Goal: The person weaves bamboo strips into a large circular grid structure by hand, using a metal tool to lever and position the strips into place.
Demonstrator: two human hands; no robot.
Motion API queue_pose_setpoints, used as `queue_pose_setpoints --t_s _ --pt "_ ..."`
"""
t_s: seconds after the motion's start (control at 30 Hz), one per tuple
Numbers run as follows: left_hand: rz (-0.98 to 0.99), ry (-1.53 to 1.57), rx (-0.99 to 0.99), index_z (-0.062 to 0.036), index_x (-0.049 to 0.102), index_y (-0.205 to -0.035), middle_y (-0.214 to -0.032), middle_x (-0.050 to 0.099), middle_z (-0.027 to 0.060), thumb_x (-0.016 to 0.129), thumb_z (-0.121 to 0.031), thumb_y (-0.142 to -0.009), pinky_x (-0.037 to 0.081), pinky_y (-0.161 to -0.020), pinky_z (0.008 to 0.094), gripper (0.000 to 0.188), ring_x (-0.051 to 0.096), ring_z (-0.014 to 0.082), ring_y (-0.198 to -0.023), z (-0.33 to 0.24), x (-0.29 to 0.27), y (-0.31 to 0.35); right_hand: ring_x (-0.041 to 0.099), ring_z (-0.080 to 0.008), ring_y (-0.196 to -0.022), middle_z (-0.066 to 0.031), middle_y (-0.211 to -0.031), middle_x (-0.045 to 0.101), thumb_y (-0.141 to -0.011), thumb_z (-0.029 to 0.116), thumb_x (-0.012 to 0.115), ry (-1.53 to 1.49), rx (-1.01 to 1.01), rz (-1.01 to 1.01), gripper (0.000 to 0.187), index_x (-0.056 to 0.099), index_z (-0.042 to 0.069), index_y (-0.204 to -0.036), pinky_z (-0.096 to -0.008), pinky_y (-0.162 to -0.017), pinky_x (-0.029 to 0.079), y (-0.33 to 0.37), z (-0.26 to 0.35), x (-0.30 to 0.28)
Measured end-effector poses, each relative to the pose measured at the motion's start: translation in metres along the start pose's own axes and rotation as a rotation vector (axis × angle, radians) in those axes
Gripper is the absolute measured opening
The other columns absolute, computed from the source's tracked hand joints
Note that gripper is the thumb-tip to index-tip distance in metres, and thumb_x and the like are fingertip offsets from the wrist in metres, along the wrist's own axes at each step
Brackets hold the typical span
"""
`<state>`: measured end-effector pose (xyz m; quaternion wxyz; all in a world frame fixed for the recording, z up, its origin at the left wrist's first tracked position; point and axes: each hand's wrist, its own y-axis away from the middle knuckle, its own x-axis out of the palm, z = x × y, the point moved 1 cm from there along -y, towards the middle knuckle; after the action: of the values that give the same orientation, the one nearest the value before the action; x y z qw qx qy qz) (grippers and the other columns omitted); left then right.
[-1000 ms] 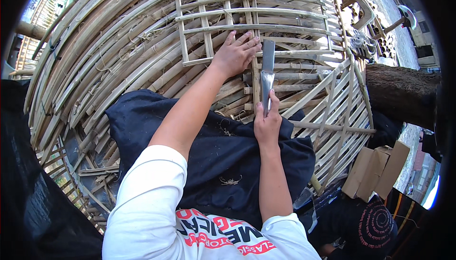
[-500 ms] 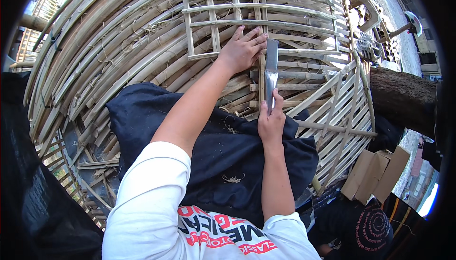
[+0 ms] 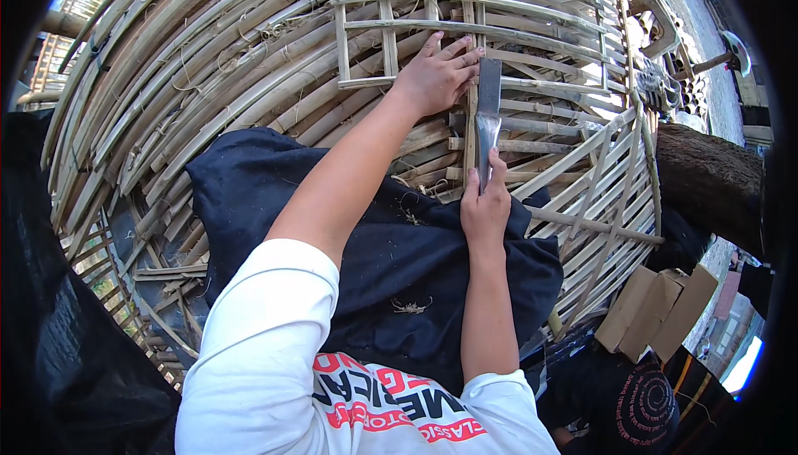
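My left hand point(image 3: 436, 77) grips a bamboo lattice point(image 3: 407, 24) of thin crossed strips, its fingers spread over an upright bamboo strip point(image 3: 470, 135) near the lattice's lower edge. Part of its grip is hidden behind the strips. In my right hand point(image 3: 486, 206) is a square-ended metal blade point(image 3: 490, 93) with a shiny, folded-looking handle. The fingers close around the lower end, thumb and forefinger pointing up along it. The blade stands almost upright just right of the strip, close to my left fingertips; whether they touch cannot be made out.
Curved bamboo slats point(image 3: 208, 64) are heaped behind the lattice. Dark cloth point(image 3: 366, 247) covers my lap. To the right lie a woven bamboo panel point(image 3: 611, 214), a thick log point(image 3: 706, 177) and an open cardboard box point(image 3: 657, 309). A person in dark clothing point(image 3: 640, 397) is at the lower right.
The lattice and both hands sit slightly higher and farther right in view. The blade has turned a little, and its face looks darker. Both hands keep their hold.
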<state>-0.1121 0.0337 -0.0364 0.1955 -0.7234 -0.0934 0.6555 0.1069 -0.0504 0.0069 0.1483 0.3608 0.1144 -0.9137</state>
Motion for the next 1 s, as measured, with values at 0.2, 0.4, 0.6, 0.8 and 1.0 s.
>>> queue_pose_setpoints --t_s 0.2,0.4,0.6,0.8,1.0 --pt "-0.024 -0.006 0.003 -0.0283 0.057 -0.139 -0.152 0.049 -0.0056 0.051 -0.034 -0.100 0.025 -0.119 0.0557 0.040 0.042 0.0189 -0.142 0.001 0.001 0.001 0.062 -0.0479 -0.110 -0.0321 -0.126 0.060 -0.098 0.009 0.056 -0.001 -0.091 -0.072 0.038 0.045 0.007 -0.134 -0.0477 -0.088 0.053 0.004 0.002 0.003" --pt "-0.061 0.049 -0.025 -0.0256 0.064 -0.133 -0.148 0.053 -0.0055 0.054 -0.034 -0.100 0.027 -0.118 0.0553 0.035 0.042 0.0194 -0.142 -0.001 0.001 0.001 0.066 -0.0462 -0.100 -0.0278 -0.120 0.064 -0.096 0.007 0.059 0.017 -0.180 -0.144 0.042 0.044 0.004 -0.136 -0.0480 -0.084 0.053 0.005 0.001 0.005" --pt "-0.078 0.071 -0.115 -0.0246 0.069 -0.125 -0.141 0.059 -0.0060 0.056 -0.039 -0.098 0.028 -0.117 0.0550 0.033 0.044 0.0182 -0.140 -0.009 0.006 -0.008 0.070 -0.0385 -0.096 -0.0285 -0.118 0.065 -0.097 0.007 0.058 -0.098 0.032 -0.140 0.041 0.045 0.004 -0.136 -0.0432 -0.080 0.054 -0.004 0.000 -0.004" --pt "-0.166 0.087 -0.118 -0.0233 0.074 -0.116 -0.137 0.062 -0.0069 0.059 -0.040 -0.096 0.027 -0.117 0.0540 0.031 0.046 0.0174 -0.138 -0.009 0.007 -0.006 0.069 -0.0429 -0.096 -0.0276 -0.116 0.065 -0.097 0.007 0.057 -0.085 -0.018 -0.127 0.042 0.045 0.005 -0.136 -0.0461 -0.081 0.054 -0.003 -0.003 0.001" --pt "-0.147 0.116 -0.133 -0.0199 0.075 -0.112 -0.136 0.062 -0.0041 0.065 -0.032 -0.092 0.028 -0.115 0.0543 0.026 0.047 0.0201 -0.135 -0.017 0.000 -0.011 0.065 -0.0301 -0.084 -0.0203 -0.102 0.066 -0.097 0.012 0.059 -0.142 0.064 -0.148 0.042 0.045 0.006 -0.137 -0.0406 -0.077 0.052 -0.007 -0.008 0.001"
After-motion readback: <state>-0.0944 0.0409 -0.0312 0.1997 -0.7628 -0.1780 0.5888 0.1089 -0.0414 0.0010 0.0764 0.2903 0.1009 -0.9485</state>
